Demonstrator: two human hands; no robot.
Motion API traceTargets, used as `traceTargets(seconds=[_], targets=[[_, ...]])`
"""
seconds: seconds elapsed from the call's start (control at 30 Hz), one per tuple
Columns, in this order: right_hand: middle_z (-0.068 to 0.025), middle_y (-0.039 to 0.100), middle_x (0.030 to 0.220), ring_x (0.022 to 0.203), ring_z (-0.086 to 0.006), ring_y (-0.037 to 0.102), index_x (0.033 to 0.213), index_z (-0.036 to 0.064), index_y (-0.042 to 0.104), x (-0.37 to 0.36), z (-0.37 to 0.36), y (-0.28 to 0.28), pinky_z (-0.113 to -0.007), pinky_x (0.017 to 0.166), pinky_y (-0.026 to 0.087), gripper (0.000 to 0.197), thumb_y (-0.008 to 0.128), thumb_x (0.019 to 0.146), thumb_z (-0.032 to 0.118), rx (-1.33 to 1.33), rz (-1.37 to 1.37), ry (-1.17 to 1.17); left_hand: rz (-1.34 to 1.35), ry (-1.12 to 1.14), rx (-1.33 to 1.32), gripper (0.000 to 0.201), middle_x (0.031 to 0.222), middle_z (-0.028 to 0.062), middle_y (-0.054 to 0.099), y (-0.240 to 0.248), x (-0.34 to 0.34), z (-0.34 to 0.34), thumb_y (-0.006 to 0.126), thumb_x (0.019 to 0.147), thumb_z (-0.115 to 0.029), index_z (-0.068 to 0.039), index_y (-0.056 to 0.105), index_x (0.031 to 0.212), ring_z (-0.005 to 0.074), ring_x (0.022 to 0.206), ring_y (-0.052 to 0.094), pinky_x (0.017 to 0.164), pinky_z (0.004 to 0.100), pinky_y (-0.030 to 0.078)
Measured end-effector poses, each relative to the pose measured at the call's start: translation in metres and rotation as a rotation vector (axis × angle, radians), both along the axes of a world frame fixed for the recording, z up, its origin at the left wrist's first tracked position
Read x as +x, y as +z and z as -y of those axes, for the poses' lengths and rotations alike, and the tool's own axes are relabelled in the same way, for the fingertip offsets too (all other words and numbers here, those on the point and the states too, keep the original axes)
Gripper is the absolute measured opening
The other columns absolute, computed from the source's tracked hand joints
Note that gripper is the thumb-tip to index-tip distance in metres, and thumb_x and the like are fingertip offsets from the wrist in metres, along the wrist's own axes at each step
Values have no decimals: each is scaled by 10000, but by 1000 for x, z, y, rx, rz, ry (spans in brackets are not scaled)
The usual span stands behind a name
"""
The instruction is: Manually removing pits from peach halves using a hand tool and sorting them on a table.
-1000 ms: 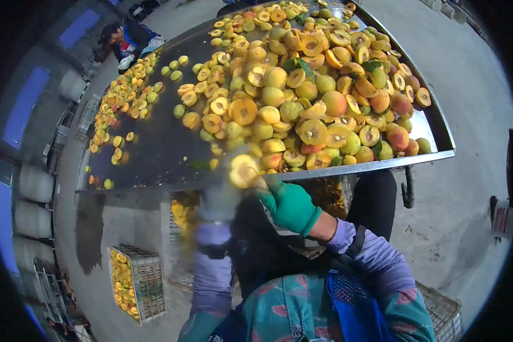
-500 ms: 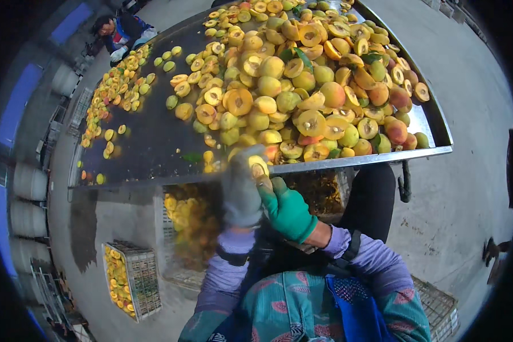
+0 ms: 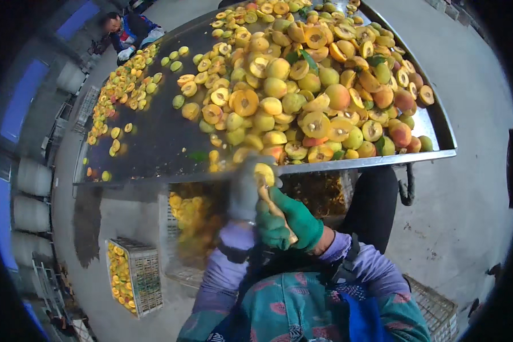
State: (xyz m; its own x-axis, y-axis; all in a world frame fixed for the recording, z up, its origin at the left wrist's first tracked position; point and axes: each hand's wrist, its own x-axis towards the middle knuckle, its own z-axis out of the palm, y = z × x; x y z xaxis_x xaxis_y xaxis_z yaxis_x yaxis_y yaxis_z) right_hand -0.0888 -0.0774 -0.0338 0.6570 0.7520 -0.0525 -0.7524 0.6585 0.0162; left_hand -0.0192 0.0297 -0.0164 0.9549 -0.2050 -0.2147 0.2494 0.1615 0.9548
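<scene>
Just below the table's front edge, my left hand (image 3: 244, 191), in a grey glove, is closed around a cut yellow apricot (image 3: 264, 171). My right hand (image 3: 301, 221), in a green glove, grips a slim tool with a pale tan handle (image 3: 279, 215). The tool's upper end meets the apricot, and its working tip cannot be made out. Beyond my hands, a large heap of whole and halved apricots (image 3: 276, 88), some with stones showing, covers the right part of the dark metal table (image 3: 159, 131).
Under the table edge stand a crate of yellow fruit pieces (image 3: 185, 211) and a container of dark brown bits (image 3: 313, 191). Another filled crate (image 3: 145, 279) is on the floor at left. A co-worker (image 3: 128, 31) bends over the table's far left, beside a smaller heap of apricots (image 3: 122, 85).
The tool's tan handle shows more fully now, as my right hand has turned and come slightly lower. My left hand still holds the apricot; the whole view has shifted a little.
</scene>
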Motion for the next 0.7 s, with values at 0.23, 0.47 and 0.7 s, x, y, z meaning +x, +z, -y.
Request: traceTargets(seconds=[0.23,0.47,0.7], targets=[[40,365,495,316,-89,309,760,125,479,-9,-1,-1,-238,325,258,410,377,915,491,122,-74,133,293,107,527,276,819,101,620,9,-18,-26,597,814,-270,-23,606,936,172,683,587,615,276,480],[-4,548,660,501,-137,511,960,118,563,-18,52,-62,-300,420,409,392,408,909,474,-710,-430,-126,801,337,1550,263,889,177,628,-5,22,-103,592,784,-293,-59,650,889,324,813,598,705,379,483],[-149,576,825,711,-275,540,1029,-6,547,6,46,-46,-388,647,443,460,427,917,424,-1600,631,-464,716,-57,1332,268,917,191,623,-23,82,-33,641,745,-217,-27,645,934,298,808,610,731,343,487]])
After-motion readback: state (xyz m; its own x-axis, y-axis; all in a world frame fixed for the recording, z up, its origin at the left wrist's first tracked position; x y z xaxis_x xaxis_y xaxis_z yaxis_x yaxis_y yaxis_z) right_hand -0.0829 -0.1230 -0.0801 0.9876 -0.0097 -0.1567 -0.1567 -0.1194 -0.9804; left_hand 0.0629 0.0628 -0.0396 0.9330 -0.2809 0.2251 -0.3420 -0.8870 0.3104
